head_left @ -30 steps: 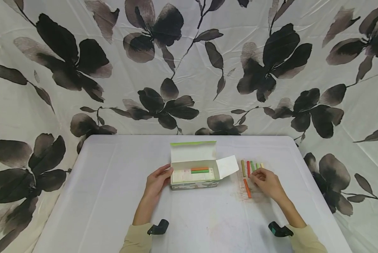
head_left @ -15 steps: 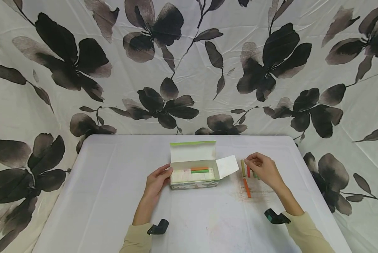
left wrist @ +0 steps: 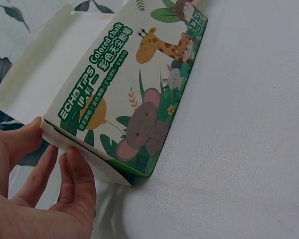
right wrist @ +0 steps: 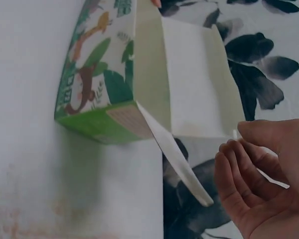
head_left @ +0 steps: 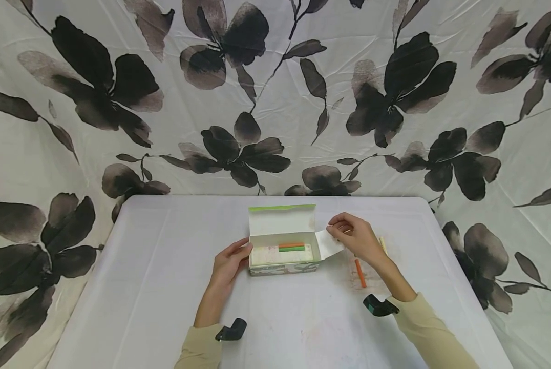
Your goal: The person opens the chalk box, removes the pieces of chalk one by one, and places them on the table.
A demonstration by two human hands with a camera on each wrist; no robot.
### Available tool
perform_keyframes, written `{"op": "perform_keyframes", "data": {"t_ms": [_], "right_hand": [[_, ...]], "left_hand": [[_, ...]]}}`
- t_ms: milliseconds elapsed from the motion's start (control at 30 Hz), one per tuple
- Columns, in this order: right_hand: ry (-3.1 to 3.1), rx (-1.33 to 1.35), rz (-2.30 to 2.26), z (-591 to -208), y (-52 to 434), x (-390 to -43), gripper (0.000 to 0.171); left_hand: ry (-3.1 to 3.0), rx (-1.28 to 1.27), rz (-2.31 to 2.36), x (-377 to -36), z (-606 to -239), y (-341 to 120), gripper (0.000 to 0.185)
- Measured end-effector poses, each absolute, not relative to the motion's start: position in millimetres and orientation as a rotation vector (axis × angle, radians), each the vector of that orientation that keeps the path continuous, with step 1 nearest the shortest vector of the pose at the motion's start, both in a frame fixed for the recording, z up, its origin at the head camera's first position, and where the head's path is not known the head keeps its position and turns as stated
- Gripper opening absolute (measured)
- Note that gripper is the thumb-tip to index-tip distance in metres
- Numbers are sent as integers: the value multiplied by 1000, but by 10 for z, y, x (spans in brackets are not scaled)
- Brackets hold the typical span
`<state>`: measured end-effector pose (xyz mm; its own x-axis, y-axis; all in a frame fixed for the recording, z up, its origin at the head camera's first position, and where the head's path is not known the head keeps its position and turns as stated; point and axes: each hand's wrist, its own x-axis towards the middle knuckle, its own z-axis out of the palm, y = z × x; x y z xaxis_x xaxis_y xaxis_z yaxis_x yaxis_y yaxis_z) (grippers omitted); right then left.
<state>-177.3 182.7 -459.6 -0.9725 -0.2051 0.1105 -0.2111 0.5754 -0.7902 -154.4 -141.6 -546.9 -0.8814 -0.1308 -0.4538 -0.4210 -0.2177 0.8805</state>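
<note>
Head view: my left hand (head_left: 230, 264) on the open box (head_left: 283, 269), my right hand (head_left: 356, 237) partly covering its right flap (head_left: 327, 247)

I pinch the box at its left end, thumb against fingers. My right grip is narrow, its fingertips on a tiny pale piece (right wrist: 234, 134); the rest is hidden, so I cannot tell what it is. Inside the box, an orange stick (head_left: 291, 245) lies just beyond a green stick (head_left: 291, 249) on a printed surface (head_left: 266, 255); what is underneath I cannot see. The lid (head_left: 282, 220) stands raised along the far side. On the table (head_left: 142, 287) to the right lies an orange-red stick (head_left: 360, 274); a yellow stick (head_left: 383, 243) is partly hidden behind my right hand. The right wrist view cuts off the box's far-left end.
</note>
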Motion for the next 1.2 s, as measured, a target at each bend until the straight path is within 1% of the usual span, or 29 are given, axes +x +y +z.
{"op": "perform_keyframes", "data": {"t_ms": [267, 467, 767, 967, 1200], "right_hand": [[-2778, 554, 1456, -4719, 1540, -1828, 19], [-2794, 750, 1478, -4873, 1369, -1855, 15], [-2884, 922, 1391, -5065, 1138, -1880, 19], [-2958, 963, 1154, -5150, 1019, -1873, 21], [-3062, 916, 915, -5172, 912, -1877, 25]], "left_hand": [[1823, -669, 2208, -1554, -5480, -1430, 42], [1816, -667, 2224, -1555, -5488, -1424, 43], [1810, -658, 2242, -1534, -5462, -1416, 44], [1822, -658, 2240, -1522, -5465, -1426, 44], [1844, -649, 2219, -1533, -5492, -1423, 41]]}}
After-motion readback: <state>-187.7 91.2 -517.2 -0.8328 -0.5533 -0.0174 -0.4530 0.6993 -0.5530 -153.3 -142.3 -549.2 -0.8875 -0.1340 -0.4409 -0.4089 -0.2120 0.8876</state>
